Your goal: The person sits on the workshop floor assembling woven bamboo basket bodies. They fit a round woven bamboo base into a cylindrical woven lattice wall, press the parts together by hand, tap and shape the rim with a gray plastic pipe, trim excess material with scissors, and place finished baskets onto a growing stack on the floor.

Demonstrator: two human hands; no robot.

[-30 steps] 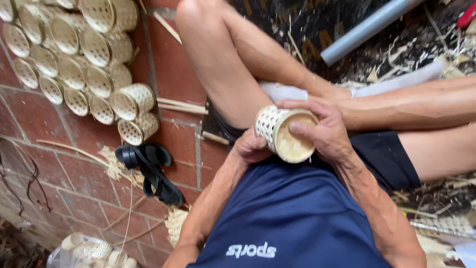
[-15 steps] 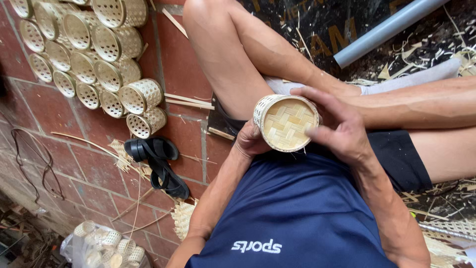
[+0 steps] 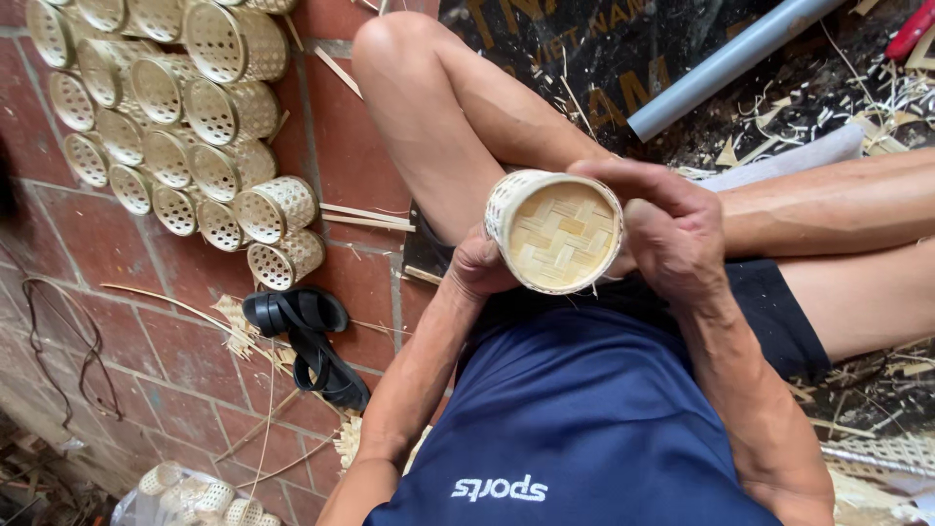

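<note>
Two hands on one small woven bamboo basket (image 3: 553,232), held up over the lap between the bare knees, its plaited flat bottom turned to the camera. Left hand (image 3: 479,265) is wrapped under the basket's near side, fingers tucked behind it, closed snug against the weave. Right hand (image 3: 672,226) clamps the far rim, fingers curled over the top edge, thumb pressed on the rim. Off to the left, on the red brick floor (image 3: 351,127), a stack of finished baskets (image 3: 185,127) lies on its side in rows. Nearer in, black sandals (image 3: 307,336) sit among loose bamboo strips (image 3: 365,216). Up top, a grey pipe (image 3: 726,63) slants across dark, shaving-strewn ground.
</note>
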